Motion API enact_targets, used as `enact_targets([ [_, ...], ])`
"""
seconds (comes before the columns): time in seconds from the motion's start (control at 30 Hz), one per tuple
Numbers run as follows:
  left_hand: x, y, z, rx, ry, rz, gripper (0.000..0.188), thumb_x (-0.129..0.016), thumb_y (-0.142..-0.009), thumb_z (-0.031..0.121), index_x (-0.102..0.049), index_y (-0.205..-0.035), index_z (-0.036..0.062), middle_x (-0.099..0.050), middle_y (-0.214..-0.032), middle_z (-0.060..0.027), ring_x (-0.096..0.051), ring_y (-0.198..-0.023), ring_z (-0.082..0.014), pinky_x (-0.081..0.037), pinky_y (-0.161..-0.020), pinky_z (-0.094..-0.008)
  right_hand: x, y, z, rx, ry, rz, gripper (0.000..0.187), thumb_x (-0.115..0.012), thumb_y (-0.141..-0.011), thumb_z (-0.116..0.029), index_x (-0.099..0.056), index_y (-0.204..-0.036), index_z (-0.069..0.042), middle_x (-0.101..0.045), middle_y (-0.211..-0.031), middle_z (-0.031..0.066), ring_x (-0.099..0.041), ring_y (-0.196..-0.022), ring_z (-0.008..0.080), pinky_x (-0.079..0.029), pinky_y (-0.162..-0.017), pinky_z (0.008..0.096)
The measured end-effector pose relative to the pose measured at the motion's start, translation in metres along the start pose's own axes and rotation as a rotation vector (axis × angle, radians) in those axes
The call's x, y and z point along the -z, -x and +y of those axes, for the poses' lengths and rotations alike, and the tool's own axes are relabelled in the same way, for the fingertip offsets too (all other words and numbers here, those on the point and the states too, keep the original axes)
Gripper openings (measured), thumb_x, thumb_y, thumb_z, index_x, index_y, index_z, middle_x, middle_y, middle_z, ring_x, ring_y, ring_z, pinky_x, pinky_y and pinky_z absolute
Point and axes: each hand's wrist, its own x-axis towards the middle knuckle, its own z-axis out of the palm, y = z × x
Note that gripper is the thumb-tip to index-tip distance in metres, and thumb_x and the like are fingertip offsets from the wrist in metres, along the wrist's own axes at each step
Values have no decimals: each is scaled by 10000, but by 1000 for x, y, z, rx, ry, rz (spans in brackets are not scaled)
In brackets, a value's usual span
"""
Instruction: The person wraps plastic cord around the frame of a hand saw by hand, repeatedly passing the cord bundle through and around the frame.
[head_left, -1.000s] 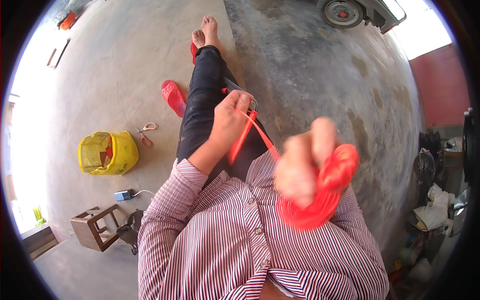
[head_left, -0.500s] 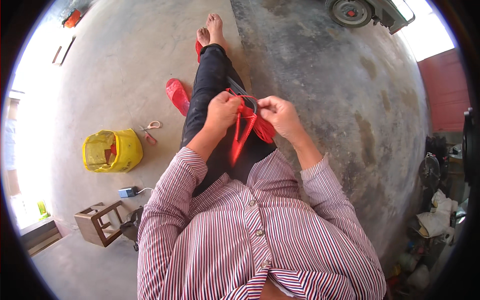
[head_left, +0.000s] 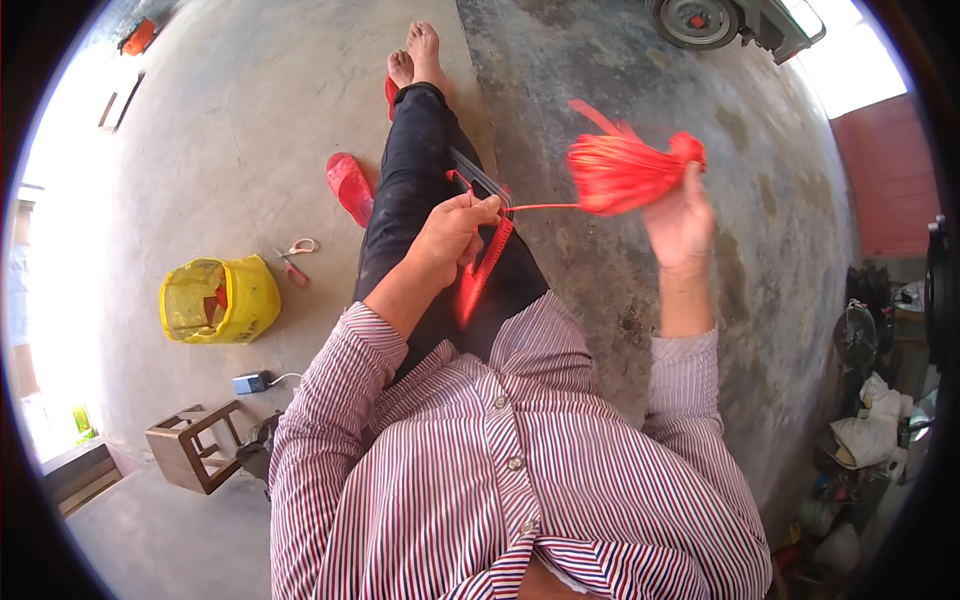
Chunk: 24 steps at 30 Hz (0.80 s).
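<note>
My left hand (head_left: 458,232), closed, is over my dark-trousered thighs and pinches a red corded band (head_left: 485,268) that hangs down between my legs. A dark grey strip-like piece (head_left: 478,172) lies on my leg just beyond it. Out to the right, my right hand (head_left: 682,225) grips the end of a bundle of red cord (head_left: 622,178), which is slightly blurred by motion. A single red strand (head_left: 543,207) runs taut between the bundle and my left hand. Exactly how the fingers hold the bundle is partly hidden.
On the floor to the left are a yellow bag (head_left: 262,300) with red material inside, scissors (head_left: 292,262), a small blue-grey box (head_left: 252,383) with a white cable and a wooden stool (head_left: 190,455). A red slipper (head_left: 349,188) lies beside my leg. A vehicle wheel (head_left: 697,20) stands far right.
My right hand has swung out to the right and away from my left hand, carrying the red cord bundle off my lap. The strand between the hands is now stretched. My left hand stays nearly in place.
</note>
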Motion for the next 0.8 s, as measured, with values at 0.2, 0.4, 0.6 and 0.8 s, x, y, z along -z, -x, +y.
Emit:
enact_targets([
  [0.2, -12, -5, 7, 187, 34, -18, 138, -585, -880, 189, -533, -787, 101, -627, -689, -90, -407, -415, -95, -257, -381, -227, 36, 86, -46, -278, 175, -13, 444, -542, -979, -375, -526, -1283, -53, -644, -1099, 125, -657, -904, 227, -560, -826, 393],
  [0.4, -2, -2, 7, 245, 173, -4, 51, -575, -824, 136, -537, -798, 117, -626, -689, -92, -415, -438, -96, -261, -399, -228, 70, 118, -27, -127, 306, 326, 422, -582, -965, -343, -552, -1243, -27, -652, -988, 97, -651, -858, 203, -547, -790, 385],
  [0.6, -13, 21, -13, -213, -340, 191, 166, -656, -867, 184, -597, -799, 44, -567, -715, -24, -513, -598, -115, -401, -544, -240, 69, 94, 17, -170, 28, 336, 457, -652, -905, -398, -567, -1219, -78, -647, -1078, 35, -622, -1002, 215, -512, -901, 406],
  [0.8, -52, 79, -26, -965, -846, -92, 339, -773, -796, 160, -639, -1078, 28, -649, -1073, -93, -636, -947, -247, -493, -902, -353, -11, 120, 96, -487, 147, -56, 454, -634, -926, -383, -615, -1206, -26, -651, -1137, 57, -601, -1011, 151, -486, -907, 321],
])
